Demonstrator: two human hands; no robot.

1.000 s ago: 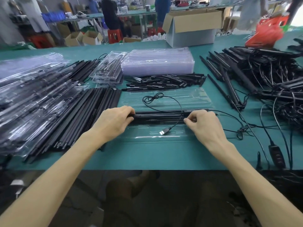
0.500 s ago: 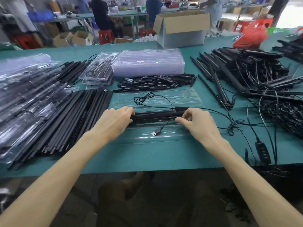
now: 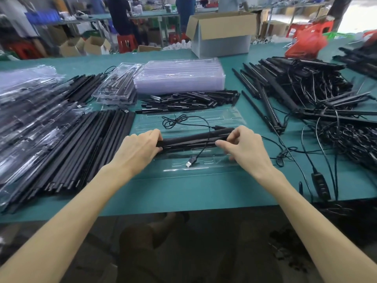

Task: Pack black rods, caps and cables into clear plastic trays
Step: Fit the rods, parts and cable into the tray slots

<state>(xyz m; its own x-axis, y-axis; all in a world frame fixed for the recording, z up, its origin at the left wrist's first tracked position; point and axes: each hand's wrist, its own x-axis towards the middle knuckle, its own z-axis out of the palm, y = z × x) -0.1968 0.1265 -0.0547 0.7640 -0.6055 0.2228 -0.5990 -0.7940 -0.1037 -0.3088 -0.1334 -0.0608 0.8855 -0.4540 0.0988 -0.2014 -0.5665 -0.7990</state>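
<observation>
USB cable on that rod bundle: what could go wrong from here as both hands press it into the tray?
1. The USB cable crosses over the black rod bundle held by the left hand and right hand; it may get pinched under the rods.
2. Its USB plug lies loose on the clear plastic tray, and the coil sprawls behind; either could stay outside its pocket.
3. The tangled cables on the right could snag the right hand.

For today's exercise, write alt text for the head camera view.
Two bare hands, left hand and right hand, grip the ends of a black rod over a clear plastic tray on a green table, its USB cable trailing.
</observation>
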